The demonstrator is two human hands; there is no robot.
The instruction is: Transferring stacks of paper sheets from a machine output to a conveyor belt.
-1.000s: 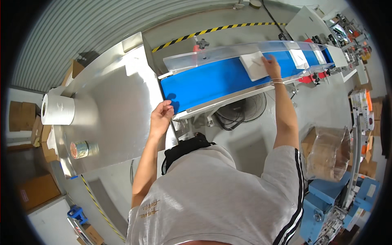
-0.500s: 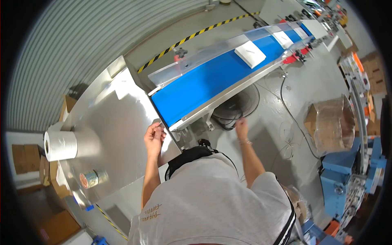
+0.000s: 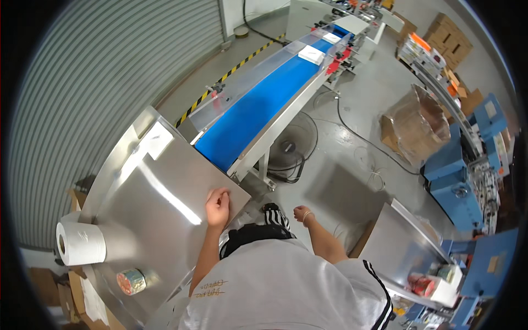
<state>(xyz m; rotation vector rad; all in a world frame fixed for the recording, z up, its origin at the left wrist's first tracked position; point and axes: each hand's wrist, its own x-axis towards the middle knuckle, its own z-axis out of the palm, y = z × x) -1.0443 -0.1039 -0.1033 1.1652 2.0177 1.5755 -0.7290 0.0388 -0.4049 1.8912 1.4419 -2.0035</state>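
My left hand (image 3: 218, 207) is above the near right corner of a shiny metal table (image 3: 159, 220), its fingers curled in and nothing visible in them. Past it, the low end of a blue conveyor belt (image 3: 247, 118) meets the table's edge. White flat packs (image 3: 312, 54) lie far up the belt. My right hand (image 3: 301, 213) hangs in the air over the floor, right of my striped shoe. Its fingers are curled closed, with nothing seen in them, and a bracelet (image 3: 308, 216) circles the wrist.
A large white roll (image 3: 82, 243) and a small tape roll (image 3: 131, 281) rest on the table's left part. Under the conveyor stands a round floor fan (image 3: 288, 147). To the right are a plastic-lined carton (image 3: 416, 126), a second metal table (image 3: 393, 250) and blue machinery (image 3: 456, 192).
My view has turned to the right and the second metal table has come into sight. The packs sit farther up the belt. My left hand has left the belt's end; my right hand has come nearer my body.
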